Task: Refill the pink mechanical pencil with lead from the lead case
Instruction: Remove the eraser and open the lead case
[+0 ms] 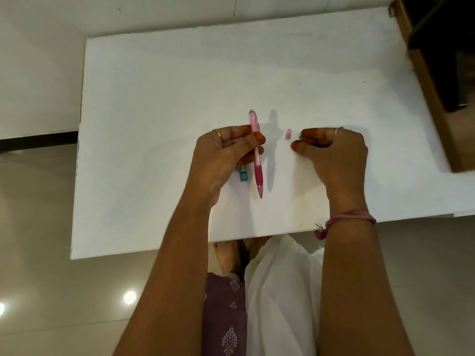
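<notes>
- White table (180, 98) fills most of the view, with glossy pale floor tiles around it and a brown wooden frame at the far right.
- Left hand (226, 152) pinches the pink pencil (257, 155) between thumb and fingers, around the clear part of its barrel.
- Pencil stands nearly along the view's vertical, tip toward the person, white eraser end pointing away; its darker pink grip hangs below the fingers.
- Lead case (243, 173), a small teal box, lies on the table just left of the pencil's grip, partly hidden under the left hand.
- Small pink cap (288, 134) lies on the table between the hands, just beside the right fingertips.
- Right hand (334, 150) rests on the table, fingers curled, thumb and forefinger close together; I cannot tell if they hold anything.
- Pink band (352, 218) circles the right wrist; each hand wears a ring.
</notes>
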